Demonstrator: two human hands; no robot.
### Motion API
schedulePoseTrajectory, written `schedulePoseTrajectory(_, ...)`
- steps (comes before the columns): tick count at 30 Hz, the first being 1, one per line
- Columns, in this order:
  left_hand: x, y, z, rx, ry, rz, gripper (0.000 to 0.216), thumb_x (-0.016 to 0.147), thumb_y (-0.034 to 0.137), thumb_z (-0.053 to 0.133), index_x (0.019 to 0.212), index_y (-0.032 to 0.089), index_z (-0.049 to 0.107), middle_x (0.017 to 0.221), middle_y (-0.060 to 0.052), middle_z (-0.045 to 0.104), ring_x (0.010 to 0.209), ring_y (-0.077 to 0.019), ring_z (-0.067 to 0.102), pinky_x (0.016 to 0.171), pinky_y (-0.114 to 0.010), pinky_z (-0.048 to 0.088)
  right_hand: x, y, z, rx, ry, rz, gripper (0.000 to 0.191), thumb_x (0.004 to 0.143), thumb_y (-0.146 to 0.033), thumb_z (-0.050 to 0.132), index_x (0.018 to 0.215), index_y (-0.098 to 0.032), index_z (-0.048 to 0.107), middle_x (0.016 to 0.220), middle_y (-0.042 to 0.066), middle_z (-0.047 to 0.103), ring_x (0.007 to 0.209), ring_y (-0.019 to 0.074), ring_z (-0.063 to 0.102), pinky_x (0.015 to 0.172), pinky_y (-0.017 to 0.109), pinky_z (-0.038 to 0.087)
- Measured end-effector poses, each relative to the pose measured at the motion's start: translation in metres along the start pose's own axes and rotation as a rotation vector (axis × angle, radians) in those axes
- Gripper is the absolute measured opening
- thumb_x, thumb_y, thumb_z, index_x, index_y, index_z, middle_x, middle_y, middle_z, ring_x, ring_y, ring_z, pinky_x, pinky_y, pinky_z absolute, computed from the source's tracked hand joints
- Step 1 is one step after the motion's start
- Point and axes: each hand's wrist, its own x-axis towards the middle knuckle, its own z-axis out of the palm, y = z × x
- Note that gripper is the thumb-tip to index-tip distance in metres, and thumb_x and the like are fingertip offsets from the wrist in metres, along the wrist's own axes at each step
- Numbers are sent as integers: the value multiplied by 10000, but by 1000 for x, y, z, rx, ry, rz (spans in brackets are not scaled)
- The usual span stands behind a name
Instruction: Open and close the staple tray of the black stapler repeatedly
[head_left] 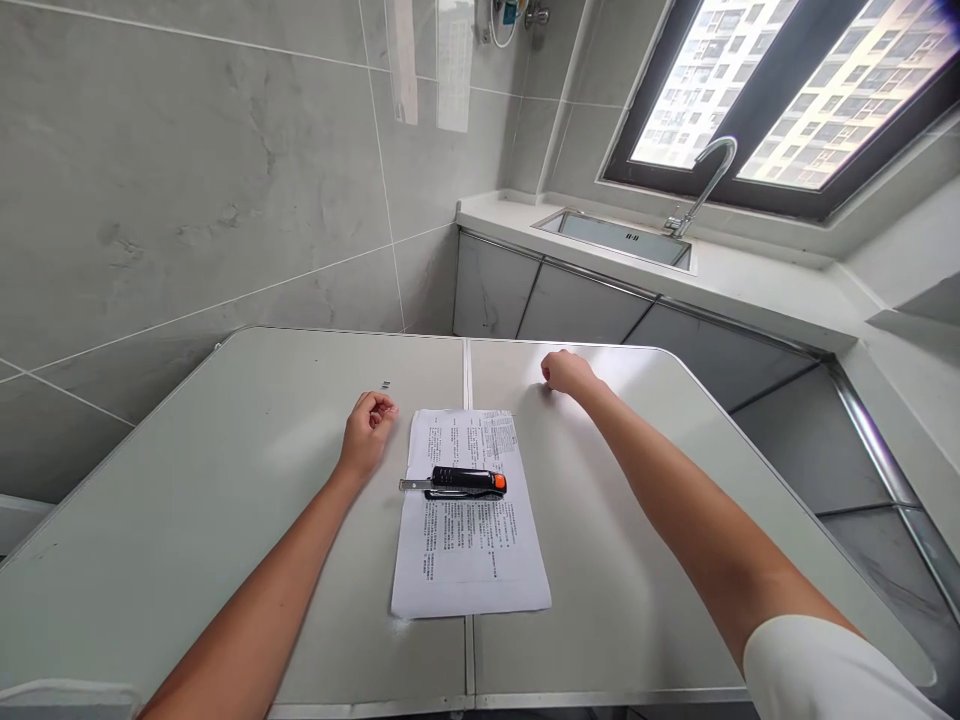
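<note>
My left hand (367,430) rests on the table with its fingers loosely curled, and nothing shows in them. Just beyond its fingertips lie a few small staples (386,384). Near the table's far edge, my right hand (568,372) is closed in a fist; whatever it may hold is hidden. Between my forearms lies a printed sheaf of paper (480,590). Across it sits a black stapler (469,482) with an orange patch at its right end. A metal tray (414,485) sticks out of the stapler's left end, past the paper's edge. Neither hand touches the stapler.
The pale folding table (300,400) has a seam (469,660) down its middle. Behind it runs a counter (780,290) with a sink (615,240) and a tap (705,185) under a window. A grey tiled wall (187,180) stands on the left.
</note>
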Motion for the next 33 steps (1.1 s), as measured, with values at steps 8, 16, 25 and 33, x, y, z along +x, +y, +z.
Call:
schedulePoseTrajectory(8, -1, 0, 1, 17, -26, 27, 79, 899, 285, 618, 874, 210, 619, 907, -14, 583, 824, -156, 551, 703, -268, 424, 7, -7, -1, -77, 3, -17, 377, 808, -95, 726, 1173, -189, 707, 1177, 150, 658, 911, 242, 647, 746, 313, 464)
schedulePoseTrajectory(16, 0, 1, 1, -3, -38, 29, 83, 902, 290, 620, 881, 210, 614, 891, -12, 582, 819, -156, 549, 700, -265, 426, -1, 1, 4, -15, 54, 10, 311, 880, -170, 710, 1186, -158, 659, 1191, 170, 653, 901, 243, 651, 742, 314, 455)
schedulePoseTrajectory(25, -3, 2, -2, 93, 122, 69, 95, 948, 319, 573, 958, 225, 580, 893, -20, 619, 810, -169, 571, 731, -289, 455, -56, 18, 35, 112, 166, 71, 350, 922, -101, 522, 1259, -177, 574, 1110, 122, 696, 920, 218, 656, 723, 275, 451)
schedulePoseTrajectory(33, 5, -17, -17, 643, -32, 204, 362, 988, 325, 474, 1290, 184, 614, 1382, -164, 599, 1290, -303, 557, 1089, -474, 453, -105, -18, 89, 88, 338, 35, 388, 970, -115, 397, 1323, -103, 557, 1468, 217, 547, 1328, 347, 457, 960, 406, 443)
